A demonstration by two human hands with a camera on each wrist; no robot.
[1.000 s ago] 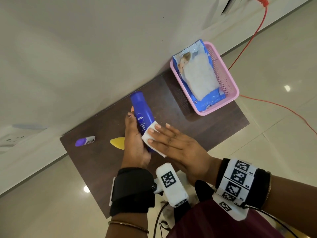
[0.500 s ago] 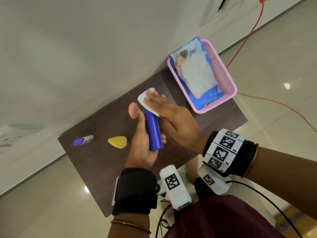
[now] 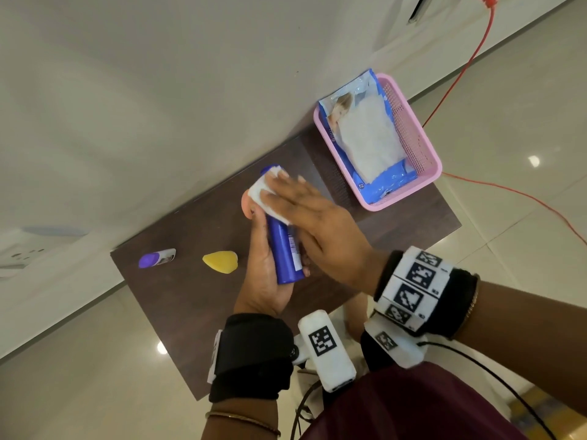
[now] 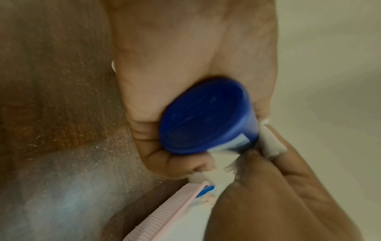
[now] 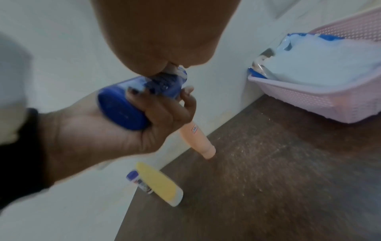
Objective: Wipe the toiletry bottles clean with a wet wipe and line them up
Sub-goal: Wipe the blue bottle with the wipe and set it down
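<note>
My left hand (image 3: 265, 281) grips a dark blue lotion bottle (image 3: 284, 252) by its lower half, above the brown table (image 3: 190, 306). Its flat base (image 4: 206, 117) faces the left wrist camera. My right hand (image 3: 317, 223) lies over the bottle's upper part, straight fingers pressing a folded white wet wipe (image 3: 262, 193) against the cap end. A peach bottle (image 3: 246, 206) stands just behind, partly hidden. A yellow bottle (image 3: 220, 262) and a small purple-capped bottle (image 3: 157, 258) stand further left along the wall.
A pink basket (image 3: 413, 144) at the table's far right corner holds an open blue pack of wipes (image 3: 365, 138). A white wall runs along the table's far edge. A red cable (image 3: 460, 71) trails over the floor on the right.
My right hand slid the wipe from the bottle's lower body up to its cap end. My left hand turned the bottle, so its back label now faces up.
</note>
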